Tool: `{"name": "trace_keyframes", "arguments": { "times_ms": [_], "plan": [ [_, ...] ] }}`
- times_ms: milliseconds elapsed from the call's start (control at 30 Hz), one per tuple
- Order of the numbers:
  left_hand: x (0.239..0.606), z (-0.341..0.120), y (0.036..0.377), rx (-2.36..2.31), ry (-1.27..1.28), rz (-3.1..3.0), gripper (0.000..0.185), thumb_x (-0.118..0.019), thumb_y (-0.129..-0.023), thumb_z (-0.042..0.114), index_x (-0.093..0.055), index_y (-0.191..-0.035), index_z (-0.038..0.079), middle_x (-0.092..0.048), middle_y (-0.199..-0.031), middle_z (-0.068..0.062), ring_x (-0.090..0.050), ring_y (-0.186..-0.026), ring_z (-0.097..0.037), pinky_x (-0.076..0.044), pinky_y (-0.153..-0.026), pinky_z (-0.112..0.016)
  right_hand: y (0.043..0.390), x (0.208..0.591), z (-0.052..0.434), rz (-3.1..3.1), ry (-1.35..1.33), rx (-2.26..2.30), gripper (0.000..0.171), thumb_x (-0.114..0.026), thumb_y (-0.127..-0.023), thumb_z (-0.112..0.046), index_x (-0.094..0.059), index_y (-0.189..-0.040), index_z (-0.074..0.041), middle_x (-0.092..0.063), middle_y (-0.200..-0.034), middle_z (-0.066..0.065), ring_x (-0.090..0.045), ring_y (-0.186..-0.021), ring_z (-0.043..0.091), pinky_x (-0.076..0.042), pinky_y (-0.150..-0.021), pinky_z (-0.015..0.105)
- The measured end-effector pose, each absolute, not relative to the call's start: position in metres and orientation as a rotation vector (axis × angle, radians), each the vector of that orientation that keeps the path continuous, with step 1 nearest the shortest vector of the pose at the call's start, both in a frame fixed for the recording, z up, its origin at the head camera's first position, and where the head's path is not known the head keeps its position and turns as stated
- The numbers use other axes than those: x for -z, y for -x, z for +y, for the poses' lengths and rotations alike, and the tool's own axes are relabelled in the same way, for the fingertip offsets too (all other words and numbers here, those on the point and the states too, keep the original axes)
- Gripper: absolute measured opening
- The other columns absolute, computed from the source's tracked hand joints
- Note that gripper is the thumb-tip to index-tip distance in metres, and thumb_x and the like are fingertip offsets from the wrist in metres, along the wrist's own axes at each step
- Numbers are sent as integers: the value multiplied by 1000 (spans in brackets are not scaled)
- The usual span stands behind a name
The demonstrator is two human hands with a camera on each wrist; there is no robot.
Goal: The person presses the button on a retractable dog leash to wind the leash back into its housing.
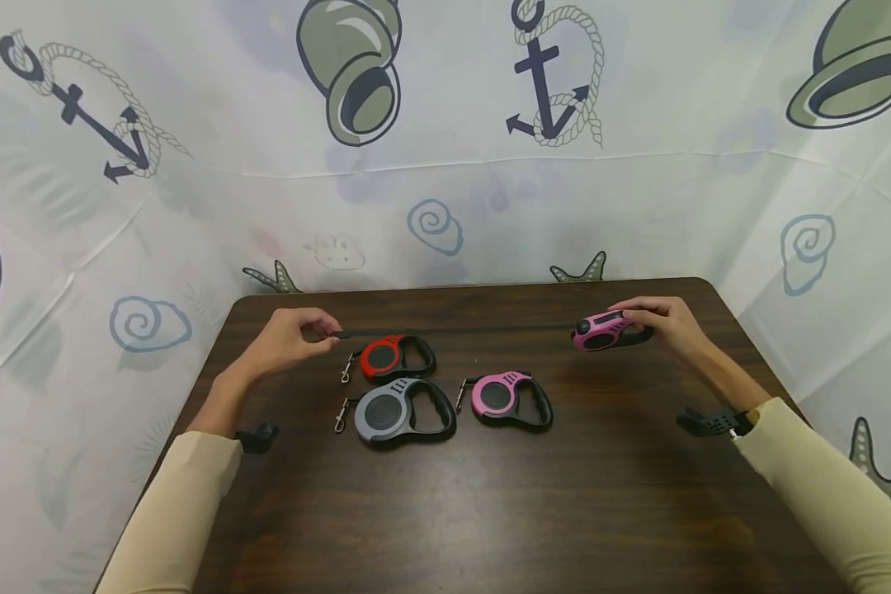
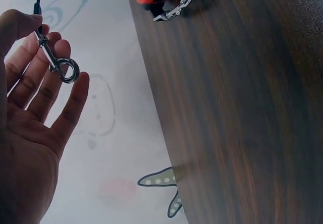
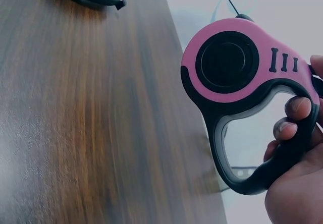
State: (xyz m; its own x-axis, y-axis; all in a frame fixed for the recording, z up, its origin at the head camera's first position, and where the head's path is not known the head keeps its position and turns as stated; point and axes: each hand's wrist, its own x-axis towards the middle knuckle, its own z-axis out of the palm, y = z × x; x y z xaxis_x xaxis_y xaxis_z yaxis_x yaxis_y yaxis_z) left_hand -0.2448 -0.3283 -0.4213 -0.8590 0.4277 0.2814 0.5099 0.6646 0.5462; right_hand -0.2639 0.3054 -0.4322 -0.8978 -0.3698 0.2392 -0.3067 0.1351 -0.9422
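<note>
In the right wrist view my right hand (image 3: 298,168) grips the black handle of a pink retractable dog leash (image 3: 227,60), fingers curled through its loop. The same pink leash (image 1: 600,332) is held above the table's right side in the head view. A thin black cord stretches from it leftward to my left hand (image 1: 297,337). In the left wrist view the thumb and fingers of that hand (image 2: 38,82) pinch the cord's end just above a silver snap hook (image 2: 59,65), which hangs over the fingers. The cord passes above a red leash (image 1: 381,356) lying on the table.
A grey leash (image 1: 382,412) lies in front of the red one, and a second pink leash (image 1: 496,396) lies to its right, each with a metal clip at its left. The dark wooden table (image 1: 490,511) meets a patterned cloth backdrop (image 1: 490,223) at its far edge.
</note>
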Motion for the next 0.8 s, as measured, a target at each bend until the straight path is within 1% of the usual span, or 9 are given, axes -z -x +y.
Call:
{"name": "trace_keyframes", "arguments": {
  "times_ms": [67, 233, 367, 567, 700, 800],
  "plan": [
    [422, -327, 244, 966, 765, -2759, 17, -83, -85, -2, -78, -98, 8, -75, -89, 1, -67, -80, -11, -57, -76, -30, 263, 433, 303, 2344, 694, 1895, 28, -55, -108, -3, -67, -122, 18, -75, -108, -2, -55, -92, 18, -47, -80, 27],
    [423, -323, 244, 987, 742, -2783, 16, -82, -87, -1, -77, -99, 7, -76, -90, -2, -68, -82, -16, -59, -79, -50, 261, 433, 296, 2358, 688, 1888, 27, -55, -107, -3, -67, -122, 17, -74, -106, -2, -55, -91, 17, -48, -79, 25],
    [424, -321, 243, 1000, 740, -2791, 15, -81, -88, 0, -77, -101, 7, -75, -91, -2, -68, -83, -16, -59, -80, -52, 259, 433, 290, 2344, 680, 1903, 26, -56, -107, -2, -69, -121, 16, -75, -107, -2, -57, -90, 16, -49, -79, 26],
    [423, -314, 243, 1012, 764, -2780, 15, -80, -89, 1, -78, -101, 8, -75, -92, -2, -68, -82, -15, -59, -79, -48, 258, 431, 284, 2330, 658, 1913, 26, -58, -106, -4, -70, -120, 14, -75, -106, -1, -56, -90, 17, -49, -80, 28],
    [421, -310, 243, 987, 790, -2765, 14, -81, -88, 2, -78, -100, 9, -75, -91, 0, -67, -81, -13, -58, -77, -38, 257, 431, 280, 2346, 640, 1891, 26, -59, -107, -5, -70, -121, 14, -72, -102, -2, -53, -88, 17, -47, -77, 29],
    [420, -308, 244, 964, 808, -2754, 14, -81, -88, 2, -78, -99, 10, -75, -91, 1, -67, -81, -11, -57, -75, -33, 257, 431, 278, 2340, 644, 1890, 26, -59, -106, -4, -70, -121, 14, -70, -99, -2, -51, -86, 19, -46, -74, 30]
  ]
}}
